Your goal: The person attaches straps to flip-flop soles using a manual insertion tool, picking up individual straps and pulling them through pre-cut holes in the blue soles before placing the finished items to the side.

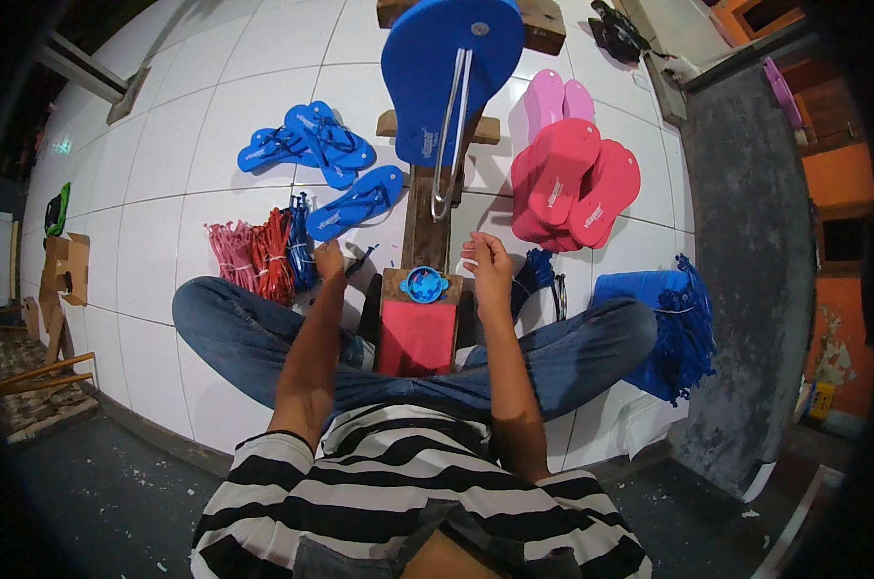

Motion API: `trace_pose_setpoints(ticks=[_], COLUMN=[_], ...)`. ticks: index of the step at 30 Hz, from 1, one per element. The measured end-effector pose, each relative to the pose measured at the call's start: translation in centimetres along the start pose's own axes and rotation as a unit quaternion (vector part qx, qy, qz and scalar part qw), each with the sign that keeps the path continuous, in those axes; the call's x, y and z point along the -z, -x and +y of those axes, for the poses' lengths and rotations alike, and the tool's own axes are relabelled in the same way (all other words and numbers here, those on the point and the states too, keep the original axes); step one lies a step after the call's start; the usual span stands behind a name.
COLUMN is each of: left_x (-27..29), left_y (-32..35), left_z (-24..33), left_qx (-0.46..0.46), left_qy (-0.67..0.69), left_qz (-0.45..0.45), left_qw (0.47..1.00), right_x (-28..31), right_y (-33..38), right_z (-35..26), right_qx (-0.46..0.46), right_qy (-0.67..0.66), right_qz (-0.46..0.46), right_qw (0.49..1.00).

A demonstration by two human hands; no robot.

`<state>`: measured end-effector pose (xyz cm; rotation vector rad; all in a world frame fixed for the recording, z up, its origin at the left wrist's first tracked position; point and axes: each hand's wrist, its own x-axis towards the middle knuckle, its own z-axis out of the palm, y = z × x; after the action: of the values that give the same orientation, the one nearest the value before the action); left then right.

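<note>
My left hand (pixel 330 260) is curled closed at the near end of a blue flip-flop (pixel 357 204), beside a bundle of blue straps (pixel 301 241). What it grips, if anything, is hidden. A loose dark blue strap (pixel 362 259) lies just to its right. My right hand (pixel 490 263) is open and holds nothing, fingers apart and slightly bent, right of the wooden beam (pixel 426 232). Ahead, a large blue sole (pixel 475 43) sits on the wooden stand, with a long looped metal wire (pixel 444 145) over it. Between my legs is a small blue cup (pixel 424 284) with blue and red bits.
Blue flip-flops (pixel 311 140) lie at the far left, near bundles of pink and red straps (pixel 271 253). Red soles (pixel 591 188) and pink soles (pixel 546 101) are stacked at right. A large blue strap bundle (pixel 683 328) lies beyond my right knee. A red pad (pixel 417 338) covers the beam's near end.
</note>
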<state>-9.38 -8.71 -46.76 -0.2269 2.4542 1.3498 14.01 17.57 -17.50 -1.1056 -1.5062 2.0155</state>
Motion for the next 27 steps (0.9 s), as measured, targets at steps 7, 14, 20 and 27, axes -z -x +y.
trace_pose_setpoints(ticks=[7, 14, 20, 27], left_x=[1.2, 3.0, 6.1, 8.7], left_y=[10.6, 11.6, 21.7, 26.8], left_z=[8.2, 19.7, 28.2, 32.2], left_qx=[-0.167, -0.35, -0.207, -0.208], left_qy=[-0.373, -0.11, 0.108, 0.143], left_qz=[-0.047, -0.18, -0.338, -0.333], left_qw=[0.911, 0.913, 0.912, 0.908], right_x=[-1.2, -2.1, -4.8, -5.2], right_y=[-0.1, 1.1, 2.2, 4.3], right_z=[1.6, 0.9, -2.2, -8.0], right_qx=[0.023, 0.061, 0.093, 0.086], right_qy=[0.027, 0.09, 0.092, -0.105], right_qz=[-0.027, -0.054, -0.131, -0.163], right_qw=[0.999, 0.993, 0.983, 0.977])
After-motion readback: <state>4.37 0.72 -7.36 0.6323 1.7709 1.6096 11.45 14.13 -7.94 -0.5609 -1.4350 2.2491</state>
